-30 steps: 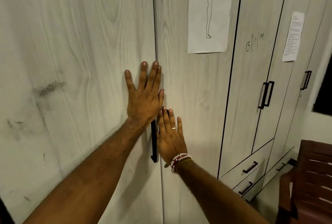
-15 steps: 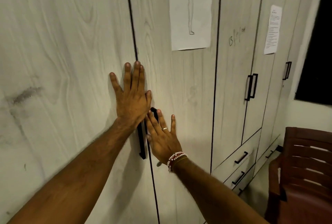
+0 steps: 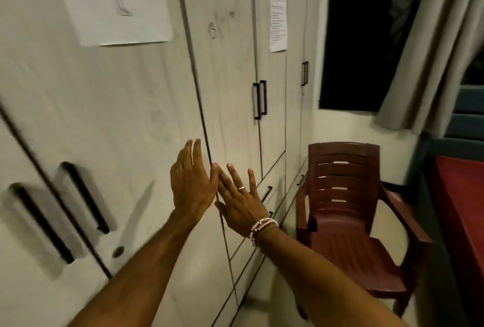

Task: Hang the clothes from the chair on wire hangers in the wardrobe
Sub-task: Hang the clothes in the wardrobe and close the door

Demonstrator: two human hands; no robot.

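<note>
Wardrobe (image 3: 125,117), doors closed, contents hidden; left grip (image 3: 192,185) and right grip (image 3: 242,206) flat-fingered, empty, seemingly just off it.

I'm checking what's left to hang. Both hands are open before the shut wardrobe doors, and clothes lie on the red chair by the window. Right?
Not quite. The head view shows the red chair bare, with no clothes on it. The rest holds: the left hand and right hand are open before the shut wardrobe doors, and the chair stands by the window.
</note>
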